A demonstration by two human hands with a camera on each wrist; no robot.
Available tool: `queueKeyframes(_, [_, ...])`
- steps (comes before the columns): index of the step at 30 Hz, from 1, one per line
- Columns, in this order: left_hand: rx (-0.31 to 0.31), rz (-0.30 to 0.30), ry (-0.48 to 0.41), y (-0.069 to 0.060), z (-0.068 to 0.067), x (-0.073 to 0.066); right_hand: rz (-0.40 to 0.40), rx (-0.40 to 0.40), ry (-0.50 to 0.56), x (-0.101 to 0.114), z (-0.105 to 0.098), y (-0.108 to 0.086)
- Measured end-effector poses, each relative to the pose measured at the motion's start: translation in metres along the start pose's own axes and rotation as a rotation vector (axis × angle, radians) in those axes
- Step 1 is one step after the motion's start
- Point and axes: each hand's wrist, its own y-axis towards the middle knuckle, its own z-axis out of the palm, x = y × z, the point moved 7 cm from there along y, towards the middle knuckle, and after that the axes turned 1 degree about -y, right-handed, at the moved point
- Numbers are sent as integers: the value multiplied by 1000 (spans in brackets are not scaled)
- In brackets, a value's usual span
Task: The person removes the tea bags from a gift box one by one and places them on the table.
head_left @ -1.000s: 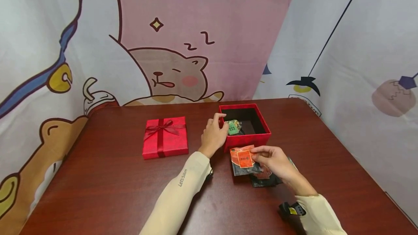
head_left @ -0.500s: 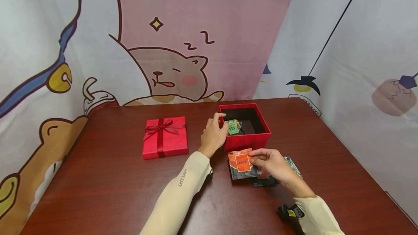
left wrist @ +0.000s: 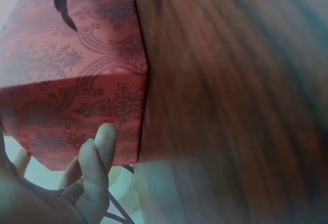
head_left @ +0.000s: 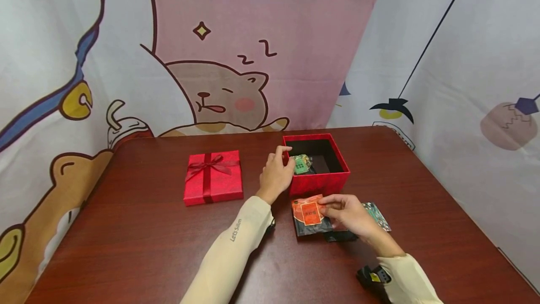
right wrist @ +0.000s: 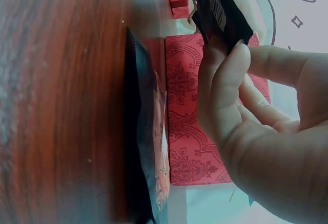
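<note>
My right hand (head_left: 352, 217) pinches an orange and black sachet (head_left: 311, 215) by its right edge, just in front of a red gift box (head_left: 319, 183). In the right wrist view the held sachet's dark back (right wrist: 223, 11) shows between thumb and fingers. My left hand (head_left: 276, 175) holds the box's left wall near the rim; in the left wrist view some fingertips (left wrist: 106, 131) touch the patterned outside. Inside the box lies a green-labelled sachet (head_left: 302, 164). Under and behind my right hand, a dark sachet (head_left: 341, 236) and a green patterned one (head_left: 377, 216) lie on the table, partly hidden.
The red box lid (head_left: 213, 177) with its ribbon bow lies left of the box on the brown wooden table (head_left: 147, 238). A cartoon-printed cloth (head_left: 312, 36) hangs behind the table.
My right hand has moved a little toward me and left with the orange sachet. More of the green patterned sachet shows behind it. The left hand stays at the box.
</note>
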Motion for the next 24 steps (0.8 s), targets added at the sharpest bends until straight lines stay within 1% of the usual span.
queueKeyframes(7, [-7,3,-7,0,-1,-1,10,4,-34,-2,3,1])
queueKeyframes(13, [-3,-2,-1,0,-1,-1,15,6,-41,-2,6,1])
queueKeyframes(19, [-10,5,-8,1,0,0,1,5,-46,-1,8,1])
queueKeyframes(24, [-4,2,-2,1,0,0,-13,25,-39,-1,11,1])
